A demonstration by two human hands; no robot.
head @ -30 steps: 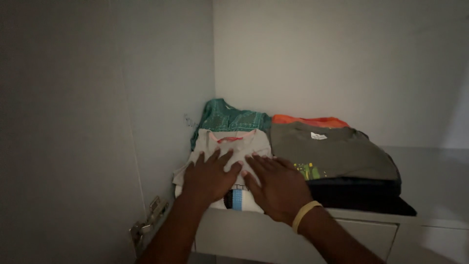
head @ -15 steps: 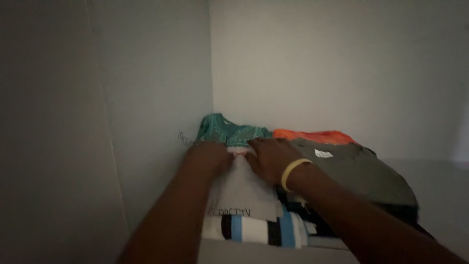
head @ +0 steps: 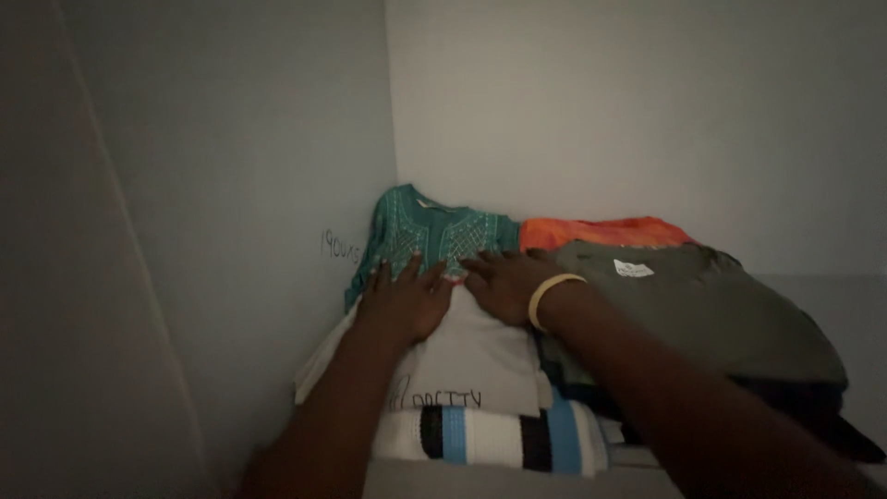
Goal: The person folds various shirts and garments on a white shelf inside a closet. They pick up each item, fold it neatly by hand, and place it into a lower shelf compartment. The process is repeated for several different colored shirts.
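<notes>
- I see the grey-green shirt (head: 702, 314), the biggest piece, folded just right of the white folded shirt (head: 471, 356).
- White folded shirt tops the left stack, against the side wall (head: 231, 185).
- Teal embroidered garment (head: 434, 231) lies behind the white shirt; orange cloth (head: 605, 231) behind-right.
- Striped knit (head: 499, 436) sits beneath the white shirt's front edge.
- My left hand (head: 404, 300) and right hand (head: 508, 282) lie flat, fingers spread, pressing the white shirt's far end, gripping nothing.
- Yellow wristband (head: 545, 298) on the right wrist.
</notes>
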